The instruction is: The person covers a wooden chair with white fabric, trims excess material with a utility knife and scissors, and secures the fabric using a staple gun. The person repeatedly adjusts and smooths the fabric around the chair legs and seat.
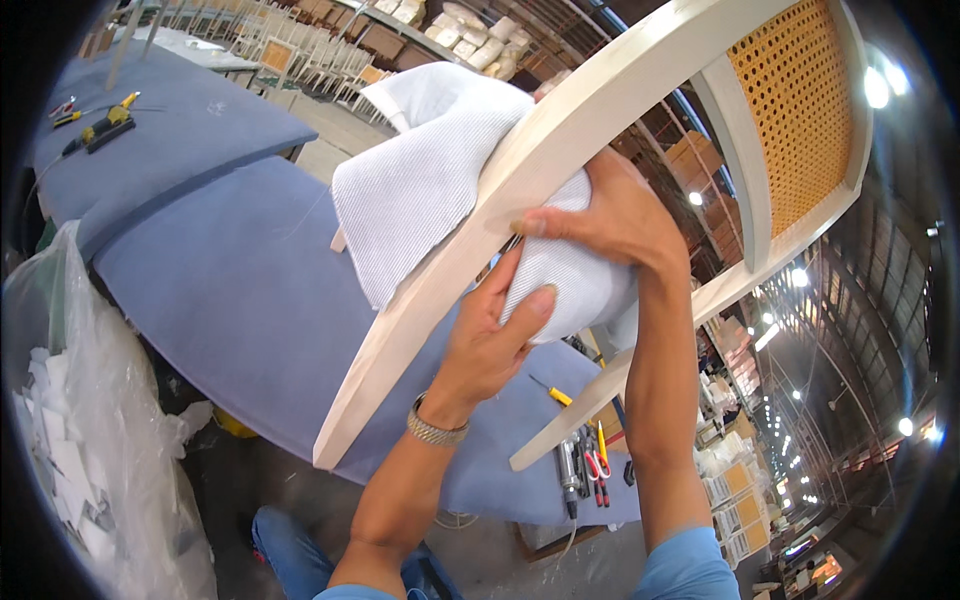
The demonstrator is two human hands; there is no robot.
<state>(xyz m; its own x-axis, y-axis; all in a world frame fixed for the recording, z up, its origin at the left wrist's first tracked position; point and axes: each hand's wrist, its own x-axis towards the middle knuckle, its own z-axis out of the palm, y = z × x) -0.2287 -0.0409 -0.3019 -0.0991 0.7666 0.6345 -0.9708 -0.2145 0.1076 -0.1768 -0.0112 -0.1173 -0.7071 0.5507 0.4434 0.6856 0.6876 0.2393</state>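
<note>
A pale wooden chair (400,350) with a cane back panel (795,120) lies tipped over above the table in front of me. Finely striped grey-white fabric (420,190) covers its seat and hangs loose on the far side of the leg. My left hand (485,345) pinches the fabric beside the leg, thumb on the cloth and fingers tucked toward the wood. Just above, my right hand (630,215) grips the covered seat, with its thumb stretched to the leg's edge. Its other fingertips are partly hidden behind the seat.
Blue padded tables (230,240) stretch below and to the left. A screwdriver (560,396), red-handled scissors (598,462) and a corded tool (570,478) lie under the chair. At left stands a clear plastic bag (130,440) of white scraps. A yellow-black tool (108,128) rests farther back.
</note>
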